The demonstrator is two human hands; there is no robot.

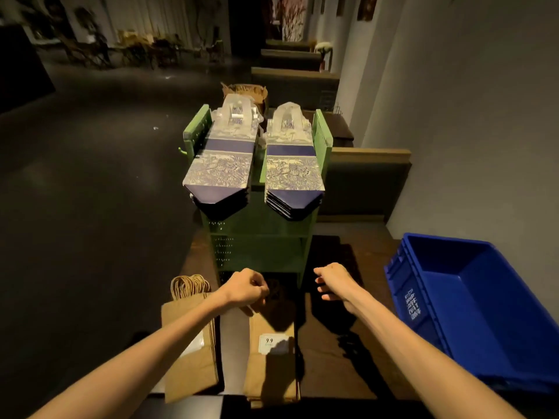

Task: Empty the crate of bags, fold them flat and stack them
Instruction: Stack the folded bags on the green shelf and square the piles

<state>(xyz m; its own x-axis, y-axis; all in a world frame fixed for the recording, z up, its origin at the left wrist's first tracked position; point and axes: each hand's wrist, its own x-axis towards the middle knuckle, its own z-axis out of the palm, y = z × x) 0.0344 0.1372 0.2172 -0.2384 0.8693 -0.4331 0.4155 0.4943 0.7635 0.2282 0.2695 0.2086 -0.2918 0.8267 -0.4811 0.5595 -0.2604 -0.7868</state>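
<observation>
A flat brown paper bag (272, 367) with a white "99" label lies on the dark table in front of me. My left hand (246, 288) is curled at the bag's far end and seems to pinch its pale handle. My right hand (332, 282) hovers to the right of that end with fingers loosely curled and nothing in them. To the left lies a stack of flat brown bags (190, 352), their twine handles (189, 285) pointing away from me. The blue crate (472, 300) stands at the right, and its visible inside shows no bags.
Just beyond my hands stands a green metal cart (260, 237). On its top lie two stacks of folded blue-and-white patterned bags (220, 167) (292, 170). A grey wall runs along the right, and dark open floor stretches to the left.
</observation>
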